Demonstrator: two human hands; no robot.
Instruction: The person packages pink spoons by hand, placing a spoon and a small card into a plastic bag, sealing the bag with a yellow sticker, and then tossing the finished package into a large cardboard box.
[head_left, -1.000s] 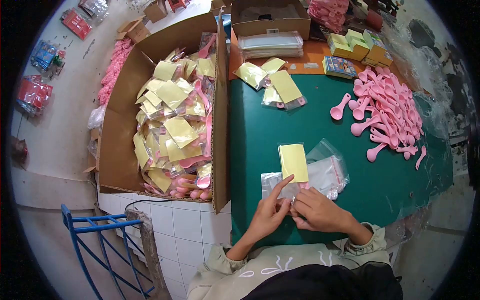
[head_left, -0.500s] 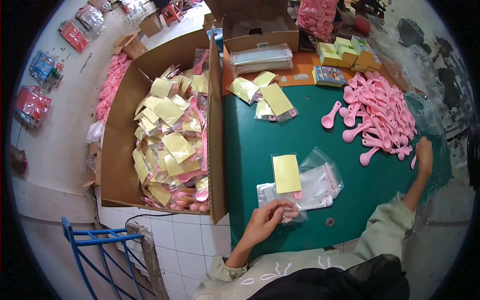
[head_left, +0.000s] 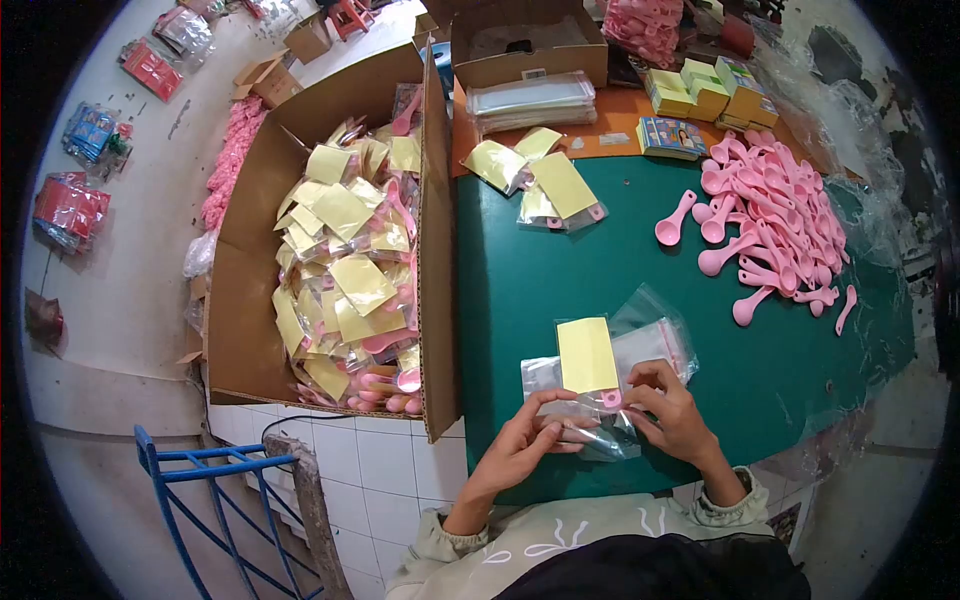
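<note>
A clear plastic bag (head_left: 612, 440) with a yellow card (head_left: 588, 356) in it lies at the front of the green table. The pink handle end of a spoon (head_left: 611, 398) shows at the card's lower corner. My left hand (head_left: 530, 442) is closed on the bag's near left part, its fingers partly behind the film. At the other side, my right hand (head_left: 672, 412) pinches the bag's edge beside the pink handle end. Flat empty bags (head_left: 645, 350) lie beneath. The pile of pink measuring spoons (head_left: 765, 215) is farther right.
Left of the table stands a tall cardboard box (head_left: 240, 290) full of packed spoons. Several packed bags (head_left: 562, 185) lie on the table's far left. Behind are a stack of clear bags (head_left: 530, 100), card stacks (head_left: 700, 90) and an open carton (head_left: 530, 60). A blue metal frame (head_left: 215, 470) stands front left.
My right hand has come from beside the spoon pile to the bag at the front and now pinches it. My left hand stays at the bag. The view has shifted slightly.
</note>
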